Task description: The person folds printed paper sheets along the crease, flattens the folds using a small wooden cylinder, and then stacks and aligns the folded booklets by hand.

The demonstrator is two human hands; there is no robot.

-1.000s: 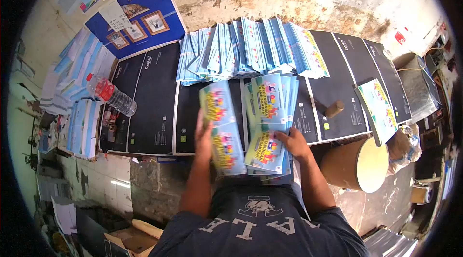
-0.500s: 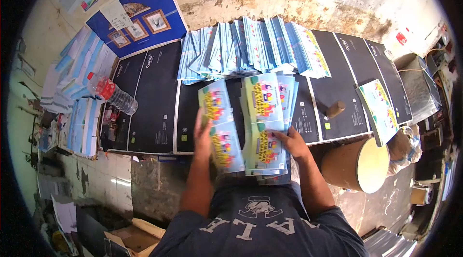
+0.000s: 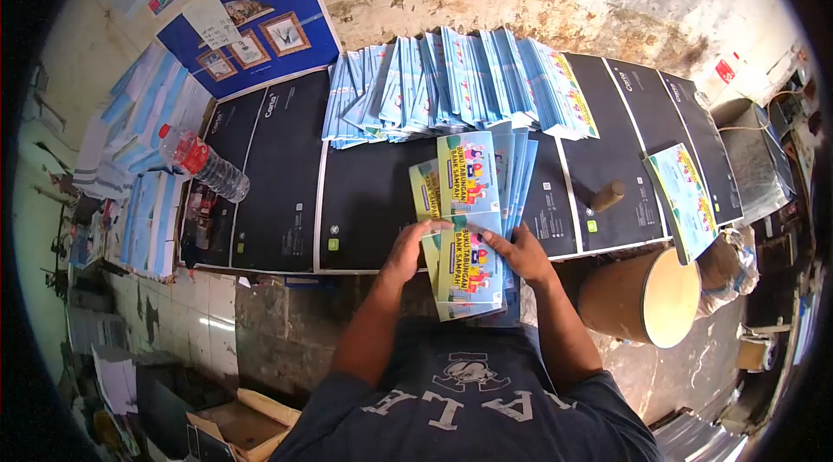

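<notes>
A fanned pile of printed light-blue and yellow sheets [image 3: 471, 254] lies at the table's front edge, before my body. My left hand [image 3: 411, 248] is at the pile's left side, its fingers reaching over the sheets near their middle. On the right side my right hand [image 3: 519, 254] grips the pile, thumb on top and the other fingers partly hidden at its edge. Just beyond the pile stands a long row of folded blue booklets [image 3: 434, 85] along the back of the table.
The black table covering [image 3: 369, 202] bears a wooden peg [image 3: 607, 195] and more booklets [image 3: 683, 202] at right. On the left are a plastic bottle [image 3: 204, 163], paper stacks [image 3: 147, 223] and a blue picture board [image 3: 260, 28]. A round drum [image 3: 638, 297] stands below right.
The separate sheets at my left hand have moved right and now lie partly under the others on the pile. My left hand has moved right with them; my right hand stays at the pile.
</notes>
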